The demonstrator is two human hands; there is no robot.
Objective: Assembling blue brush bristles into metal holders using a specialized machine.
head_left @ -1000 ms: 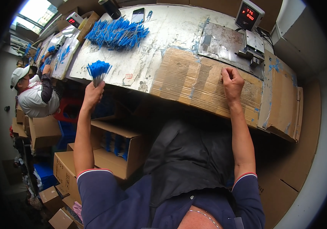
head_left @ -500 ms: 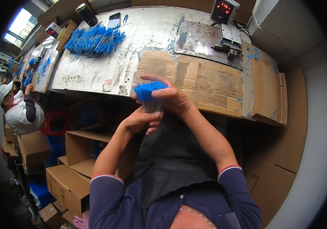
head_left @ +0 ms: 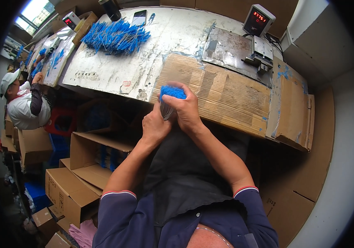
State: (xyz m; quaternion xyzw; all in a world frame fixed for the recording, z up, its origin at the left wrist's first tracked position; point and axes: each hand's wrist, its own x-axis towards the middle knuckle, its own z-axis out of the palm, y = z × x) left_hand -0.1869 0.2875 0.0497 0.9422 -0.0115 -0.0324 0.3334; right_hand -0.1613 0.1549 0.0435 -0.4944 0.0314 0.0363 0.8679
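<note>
Upright in front of me, close to the table's near edge, is a bundle of thin pale rods with blue ends point(head_left: 173, 92); their exact kind I cannot tell. My right hand point(head_left: 188, 109) wraps round the upper, blue part, its thumb lying across the near side. Lower down, my left hand point(head_left: 155, 125) is closed about the pale part, its fingers partly hidden. A large loose pile of similar blue-ended pieces point(head_left: 115, 37) lies at the far left of the white table point(head_left: 111, 74).
Flat cardboard point(head_left: 226, 95) covers the table's near right part. Behind it stand a metal plate with a small fixture point(head_left: 262, 51) and a counter with red digits point(head_left: 259, 20). A phone point(head_left: 139, 17) and a dark cup point(head_left: 110, 10) lie beyond the pile. Cartons point(head_left: 71, 190) fill the lower left; a co-worker point(head_left: 28, 105) sits left.
Both hands have moved slightly right with the bundle. My left hand has turned and its fingers have shifted upward along the pale rods. The whole view has also shifted a little.
</note>
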